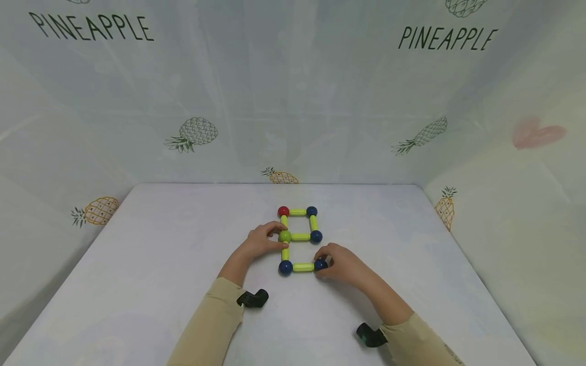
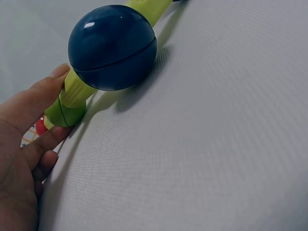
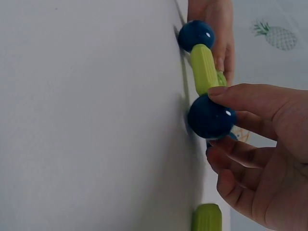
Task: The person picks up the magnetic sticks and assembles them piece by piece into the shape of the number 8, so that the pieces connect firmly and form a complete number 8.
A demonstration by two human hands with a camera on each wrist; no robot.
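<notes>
A flat figure of magnetic balls and yellow-green rods lies on the white table. My left hand (image 1: 264, 240) grips the green ball (image 1: 285, 236) at the figure's left side; its thumb lies by the lower-left rod (image 2: 77, 90). My right hand (image 1: 341, 263) pinches the blue ball (image 3: 211, 116) at the lower right corner. That ball meets the bottom rod (image 1: 303, 267), whose other end joins the lower-left blue ball (image 1: 285, 268). Between the middle-right blue ball (image 1: 316, 237) and the held one, no rod shows in the head view.
The upper square has a red ball (image 1: 283, 211) and a blue ball (image 1: 312, 211) at its far corners. A yellow-green rod end (image 3: 207, 219) shows low in the right wrist view. Pineapple-printed cloth (image 1: 293, 101) hangs behind the white table (image 1: 160, 244).
</notes>
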